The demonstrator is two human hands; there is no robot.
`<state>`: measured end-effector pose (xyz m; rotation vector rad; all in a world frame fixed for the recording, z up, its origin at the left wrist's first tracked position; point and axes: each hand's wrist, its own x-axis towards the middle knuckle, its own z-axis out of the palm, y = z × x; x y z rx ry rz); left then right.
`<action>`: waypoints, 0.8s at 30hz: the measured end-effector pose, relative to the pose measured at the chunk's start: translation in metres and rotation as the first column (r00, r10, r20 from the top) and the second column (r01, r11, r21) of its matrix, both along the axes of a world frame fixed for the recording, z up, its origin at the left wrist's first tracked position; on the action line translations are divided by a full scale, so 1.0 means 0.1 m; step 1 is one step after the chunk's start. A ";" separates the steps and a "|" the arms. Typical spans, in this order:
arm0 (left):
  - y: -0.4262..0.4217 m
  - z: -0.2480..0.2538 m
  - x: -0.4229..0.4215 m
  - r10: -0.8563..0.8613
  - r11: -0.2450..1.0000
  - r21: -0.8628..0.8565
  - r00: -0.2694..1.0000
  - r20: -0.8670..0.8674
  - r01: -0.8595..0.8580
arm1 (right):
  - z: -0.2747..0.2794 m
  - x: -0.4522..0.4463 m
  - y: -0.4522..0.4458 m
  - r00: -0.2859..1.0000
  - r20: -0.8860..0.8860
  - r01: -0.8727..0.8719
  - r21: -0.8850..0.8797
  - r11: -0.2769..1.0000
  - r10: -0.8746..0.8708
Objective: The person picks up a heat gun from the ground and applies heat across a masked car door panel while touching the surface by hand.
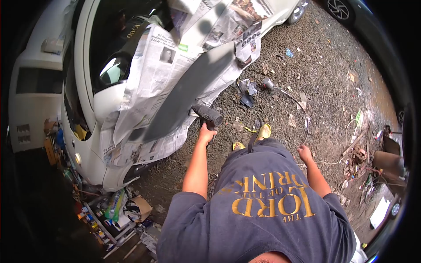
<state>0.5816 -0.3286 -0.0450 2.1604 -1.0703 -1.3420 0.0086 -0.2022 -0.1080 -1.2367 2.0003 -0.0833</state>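
Dryer-like black tool (208, 115) clamped in my left grip (207, 133), fingers about its handle, barrel end just beside the right edge of a grey panel (188, 85) to the left, with newspaper (151, 74) covering much of the white car (90, 164) around that panel. My right grip (304, 153) is curled at the near end of a dark hose (308, 126); whether it clamps the hose, I cannot tell. Gravel (298, 52) underfoot, yellow sandals (264, 133) near, crumpled scraps (248, 87) farther off, between car and hose.
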 end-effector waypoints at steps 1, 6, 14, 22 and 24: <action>0.10 -0.04 0.10 0.014 1.000 -0.017 1.000 -0.025 -0.014 | 0.08 0.07 0.05 1.000 0.012 0.006 0.049 0.999 -0.007; 0.62 -0.15 0.56 0.089 0.992 -0.082 0.996 -0.027 -0.091 | 0.03 0.28 0.27 0.997 -0.028 -0.071 0.049 0.996 0.072; 1.40 0.02 1.20 0.195 0.970 -0.139 0.980 -0.051 -0.200 | -0.29 0.43 0.53 0.992 -0.029 -0.122 0.017 0.992 0.122; 1.83 0.20 1.53 0.342 0.929 -0.115 0.935 -0.093 -0.351 | -0.01 0.77 0.26 0.981 -0.019 -0.194 0.042 0.980 0.195; 1.84 0.20 1.55 0.322 0.937 -0.125 0.946 -0.045 -0.325 | -0.08 0.77 0.21 0.976 -0.061 -0.210 0.015 0.978 0.210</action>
